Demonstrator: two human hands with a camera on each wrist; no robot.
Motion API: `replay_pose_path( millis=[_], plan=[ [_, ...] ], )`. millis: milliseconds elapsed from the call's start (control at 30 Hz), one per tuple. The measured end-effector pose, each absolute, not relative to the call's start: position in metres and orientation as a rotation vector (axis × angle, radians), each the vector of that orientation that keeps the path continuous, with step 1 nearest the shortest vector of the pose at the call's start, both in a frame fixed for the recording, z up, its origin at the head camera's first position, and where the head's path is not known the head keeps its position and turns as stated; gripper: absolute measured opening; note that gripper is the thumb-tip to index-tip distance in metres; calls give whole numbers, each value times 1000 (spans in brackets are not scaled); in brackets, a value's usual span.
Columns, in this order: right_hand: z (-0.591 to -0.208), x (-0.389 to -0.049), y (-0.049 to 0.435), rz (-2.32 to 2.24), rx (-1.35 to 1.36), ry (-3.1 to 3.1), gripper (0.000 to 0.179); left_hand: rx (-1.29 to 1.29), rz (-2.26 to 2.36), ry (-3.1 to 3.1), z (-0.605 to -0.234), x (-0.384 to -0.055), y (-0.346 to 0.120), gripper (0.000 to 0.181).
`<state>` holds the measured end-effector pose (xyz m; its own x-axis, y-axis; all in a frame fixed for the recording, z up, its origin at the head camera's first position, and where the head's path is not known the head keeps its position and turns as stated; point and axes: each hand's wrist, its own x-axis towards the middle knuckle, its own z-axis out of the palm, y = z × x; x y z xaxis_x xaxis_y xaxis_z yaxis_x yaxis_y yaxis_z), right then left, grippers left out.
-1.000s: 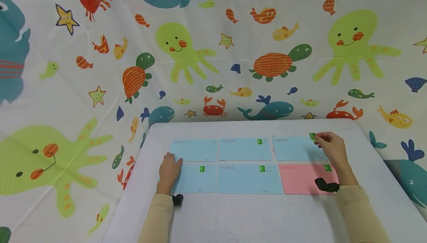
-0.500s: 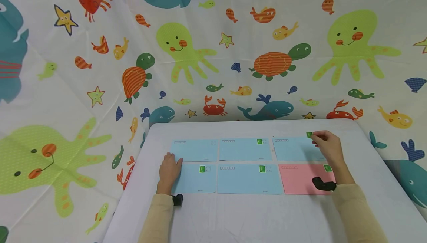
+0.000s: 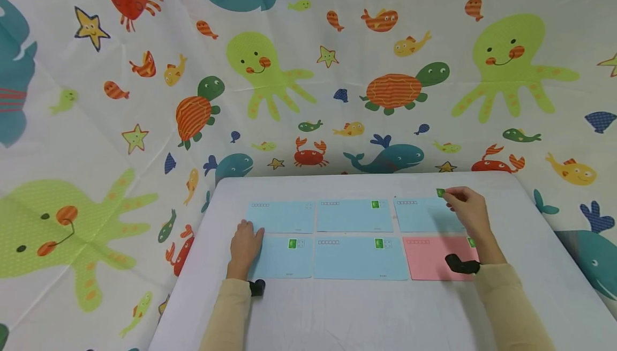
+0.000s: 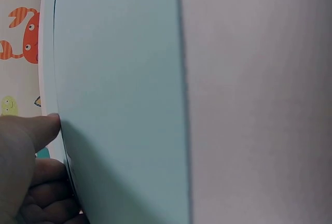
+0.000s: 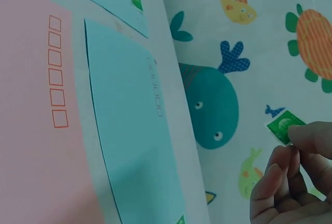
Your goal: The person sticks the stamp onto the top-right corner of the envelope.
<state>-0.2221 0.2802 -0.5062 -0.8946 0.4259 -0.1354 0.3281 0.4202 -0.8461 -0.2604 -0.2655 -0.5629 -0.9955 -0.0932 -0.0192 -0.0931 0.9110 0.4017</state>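
Observation:
In the head view my right hand [image 3: 468, 214] pinches a small green stamp [image 3: 441, 193] between thumb and fingertips, raised over the far edge of the upper right blue envelope [image 3: 419, 217]. The right wrist view shows the pinched stamp [image 5: 284, 125] clearly, away from the paper. My left hand [image 3: 245, 249] rests at the left edge of the lower left blue envelope [image 3: 275, 262], its fingers reaching toward the upper left one [image 3: 279, 219]. In the left wrist view the left thumb [image 4: 44, 128] touches a blue envelope's edge [image 4: 119, 79]; the other fingers are partly hidden.
Also on the white table [image 3: 328, 313] lie a pink envelope [image 3: 434, 260], a blue upper middle envelope [image 3: 349, 219] and a blue lower middle one [image 3: 352, 265], each with a green stamp. A curtain printed with sea animals [image 3: 289, 83] hangs behind.
My right hand has moved left and slightly away from me, carrying the stamp from the upper right envelope's corner to farther left above its far edge. My left hand has stayed in place.

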Motion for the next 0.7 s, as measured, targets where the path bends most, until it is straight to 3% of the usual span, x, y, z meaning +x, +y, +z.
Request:
replay_pose_path(
  millis=[700],
  plan=[
    [-504,-234,253,1584,-731,-2508,45,134,-651,-3058,-561,-261,-267,54]
  ],
)
